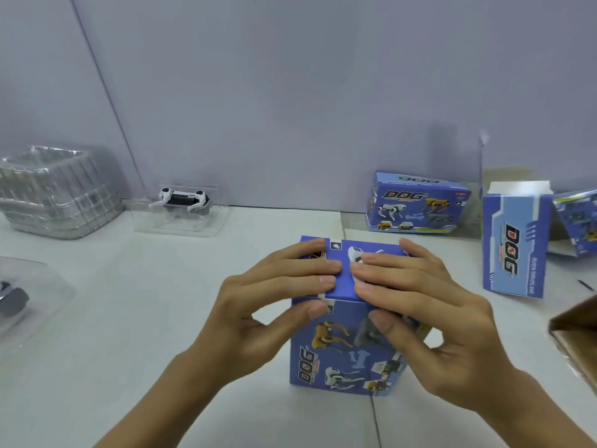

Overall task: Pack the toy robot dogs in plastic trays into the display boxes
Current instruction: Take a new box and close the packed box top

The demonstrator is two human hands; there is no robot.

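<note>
Both hands, the left hand (274, 295) and right hand (416, 302), press flat-fingered on the top flap of the upright display box (349, 347) at the middle of the surface (161, 318), thumbs against its front. We judge the closing step under way; next we would fetch the trayed toy dog (181, 202) at the wall.
</note>
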